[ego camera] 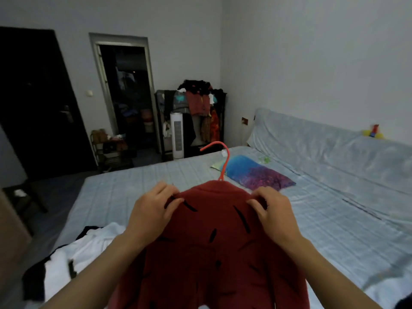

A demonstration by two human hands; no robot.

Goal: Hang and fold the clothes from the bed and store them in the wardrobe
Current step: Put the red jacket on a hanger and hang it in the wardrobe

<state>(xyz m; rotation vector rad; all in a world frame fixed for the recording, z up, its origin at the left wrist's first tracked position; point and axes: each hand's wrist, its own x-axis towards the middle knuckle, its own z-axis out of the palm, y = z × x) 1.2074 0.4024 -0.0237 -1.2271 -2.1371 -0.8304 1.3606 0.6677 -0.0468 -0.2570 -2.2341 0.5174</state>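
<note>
Head view looks down at a red top (214, 246) with black marks, held up over the bed (138, 181). Left hand (153, 208) pinches one shoulder, and right hand (274, 210) pinches the other. A pink hanger (224, 159) hook sticks out at the neck. White and black clothes (84, 248) lie on the bed, low on the left. A blue and purple pillow (256, 175) lies past the top.

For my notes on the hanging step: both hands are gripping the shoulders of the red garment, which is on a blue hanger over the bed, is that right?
Not quite: the hanger is coral pink, not blue, as the head view shows. The rest holds: the left hand and right hand grip the shoulders of the red garment over the bed.
</note>
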